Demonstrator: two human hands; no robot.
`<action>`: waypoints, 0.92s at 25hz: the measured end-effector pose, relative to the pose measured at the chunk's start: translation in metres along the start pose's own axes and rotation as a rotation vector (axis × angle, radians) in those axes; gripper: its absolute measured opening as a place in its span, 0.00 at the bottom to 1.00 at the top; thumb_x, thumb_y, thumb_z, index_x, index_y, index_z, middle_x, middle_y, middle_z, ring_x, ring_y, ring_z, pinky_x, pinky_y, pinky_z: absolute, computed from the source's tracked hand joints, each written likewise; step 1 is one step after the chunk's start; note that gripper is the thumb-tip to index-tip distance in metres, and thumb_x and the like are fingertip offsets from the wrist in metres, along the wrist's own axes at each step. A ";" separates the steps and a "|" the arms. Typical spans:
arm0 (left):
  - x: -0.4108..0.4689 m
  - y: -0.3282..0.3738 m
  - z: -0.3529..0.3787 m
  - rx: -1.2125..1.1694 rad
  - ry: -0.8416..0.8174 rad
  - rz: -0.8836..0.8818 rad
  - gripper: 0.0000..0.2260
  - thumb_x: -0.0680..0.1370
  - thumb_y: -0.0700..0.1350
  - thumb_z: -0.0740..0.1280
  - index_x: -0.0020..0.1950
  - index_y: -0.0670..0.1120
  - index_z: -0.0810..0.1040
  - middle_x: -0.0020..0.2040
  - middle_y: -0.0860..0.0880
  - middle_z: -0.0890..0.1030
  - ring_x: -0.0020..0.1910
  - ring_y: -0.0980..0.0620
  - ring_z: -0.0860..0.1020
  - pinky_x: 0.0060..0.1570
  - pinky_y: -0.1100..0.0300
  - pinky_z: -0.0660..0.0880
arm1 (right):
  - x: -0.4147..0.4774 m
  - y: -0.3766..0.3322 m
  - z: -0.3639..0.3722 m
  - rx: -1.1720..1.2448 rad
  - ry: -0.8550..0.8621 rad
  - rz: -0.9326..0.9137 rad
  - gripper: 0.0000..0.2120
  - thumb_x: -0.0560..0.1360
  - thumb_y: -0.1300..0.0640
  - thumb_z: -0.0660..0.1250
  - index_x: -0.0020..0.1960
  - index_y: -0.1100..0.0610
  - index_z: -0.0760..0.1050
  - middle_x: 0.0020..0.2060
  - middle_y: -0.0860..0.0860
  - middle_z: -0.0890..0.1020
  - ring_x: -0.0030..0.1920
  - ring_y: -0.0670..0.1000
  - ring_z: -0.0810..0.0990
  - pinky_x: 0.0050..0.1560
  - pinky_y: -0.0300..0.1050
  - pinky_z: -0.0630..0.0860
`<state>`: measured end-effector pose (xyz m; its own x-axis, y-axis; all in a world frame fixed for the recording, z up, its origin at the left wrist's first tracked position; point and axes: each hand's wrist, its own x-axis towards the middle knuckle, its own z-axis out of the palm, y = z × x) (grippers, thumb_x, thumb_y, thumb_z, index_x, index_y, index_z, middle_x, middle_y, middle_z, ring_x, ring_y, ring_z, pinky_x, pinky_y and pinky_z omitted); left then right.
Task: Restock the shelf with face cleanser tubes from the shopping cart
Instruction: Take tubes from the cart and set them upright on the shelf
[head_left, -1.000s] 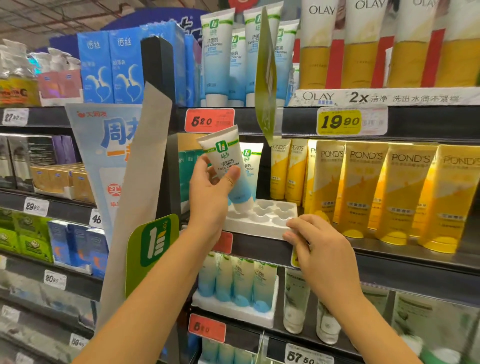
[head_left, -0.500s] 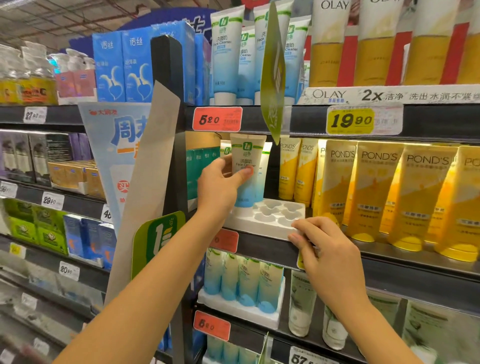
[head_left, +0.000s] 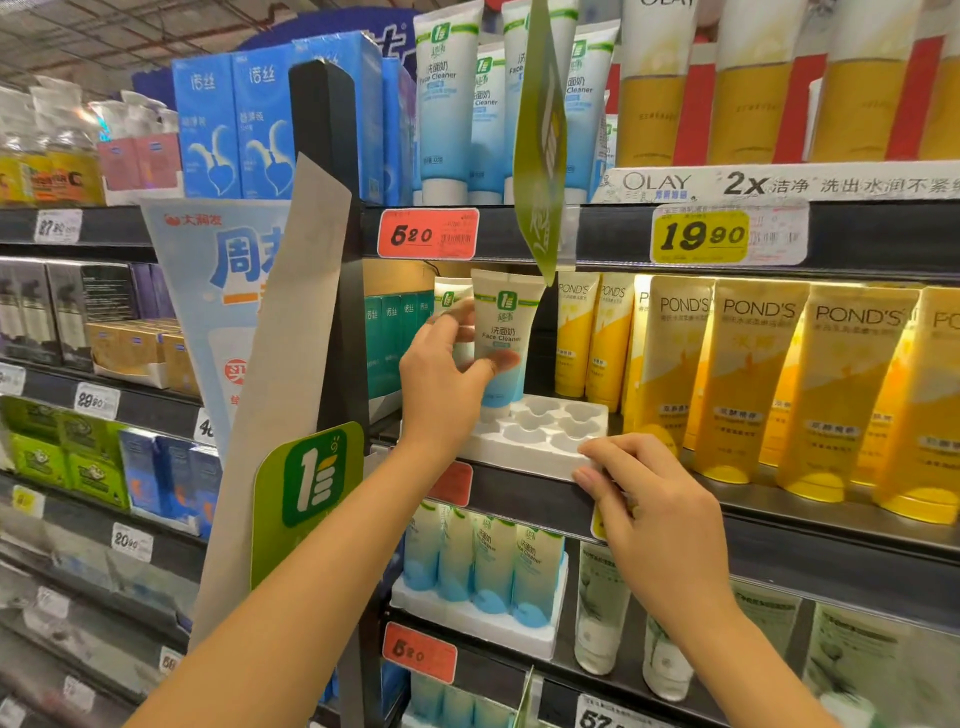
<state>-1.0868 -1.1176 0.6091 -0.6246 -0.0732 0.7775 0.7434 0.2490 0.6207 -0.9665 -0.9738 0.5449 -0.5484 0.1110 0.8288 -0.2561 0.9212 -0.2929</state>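
A white and blue face cleanser tube (head_left: 503, 332) stands upright, cap down, in a back-left socket of the white plastic tray (head_left: 540, 441) on the middle shelf. My left hand (head_left: 447, 374) is around the tube, thumb on its front and fingers behind it. Another tube of the same kind (head_left: 448, 301) stands just behind, partly hidden by my fingers. My right hand (head_left: 639, 493) presses on the tray's front right corner and the shelf edge, fingers curled. The shopping cart is out of view.
Yellow POND'S tubes (head_left: 753, 379) stand right of the tray. A green hanging sign (head_left: 540, 140) dangles above it. More cleanser tubes (head_left: 447, 104) fill the shelf above and a tray (head_left: 483, 571) below. A black upright post (head_left: 337, 260) borders the bay on the left.
My left hand has brought the tube from tilted above the tray to upright and set into a tray socket. My right hand has stayed on the tray's front corner.
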 end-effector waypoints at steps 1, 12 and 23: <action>0.000 -0.001 0.001 0.024 0.006 0.002 0.23 0.70 0.43 0.74 0.64 0.45 0.74 0.55 0.51 0.79 0.51 0.58 0.75 0.47 0.77 0.70 | 0.000 0.000 0.000 -0.001 0.000 -0.002 0.11 0.72 0.58 0.70 0.54 0.59 0.82 0.46 0.52 0.82 0.42 0.46 0.77 0.41 0.27 0.66; 0.005 0.008 0.009 0.462 0.067 0.031 0.34 0.68 0.62 0.72 0.67 0.48 0.66 0.61 0.44 0.69 0.57 0.45 0.70 0.48 0.48 0.76 | 0.000 0.002 0.003 -0.028 0.061 -0.054 0.12 0.72 0.55 0.68 0.52 0.58 0.82 0.44 0.52 0.83 0.39 0.48 0.79 0.38 0.28 0.68; -0.012 0.000 0.016 0.429 0.114 0.097 0.28 0.67 0.55 0.76 0.61 0.44 0.73 0.55 0.45 0.78 0.51 0.47 0.78 0.46 0.53 0.77 | -0.002 0.005 0.006 -0.077 0.094 -0.104 0.10 0.72 0.56 0.68 0.51 0.58 0.82 0.44 0.51 0.82 0.37 0.48 0.79 0.36 0.27 0.65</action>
<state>-1.0832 -1.1014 0.5980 -0.5088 -0.1302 0.8509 0.6157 0.6358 0.4655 -0.9714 -0.9716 0.5390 -0.4440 0.0451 0.8949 -0.2437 0.9550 -0.1690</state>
